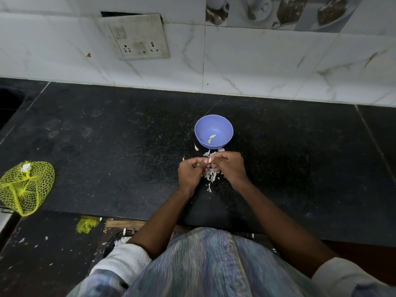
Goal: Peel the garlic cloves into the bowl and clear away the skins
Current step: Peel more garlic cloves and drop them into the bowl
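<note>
Two hands: meet over a black counter [107, 129], fingertips together just in front of a bowl [222, 127].
Left hand [191, 171]: fingers curled in, pinching a clove [210, 160] from its side.
Right hand [230, 166]: fingers curled too, thumb and fingertips on the same clove.
Clove: pale, held between both hands, just above the counter.
Bowl: blue, upright, near the wall; two peeled cloves [211, 139] lie at its bottom.
Skins [210, 175]: white papery scraps heaped on the counter under and between the hands, a few more beside the bowl.
Net bag [26, 187]: yellow mesh, far left at the counter's edge.
Socket plate [138, 40]: on the tiled wall behind.
</note>
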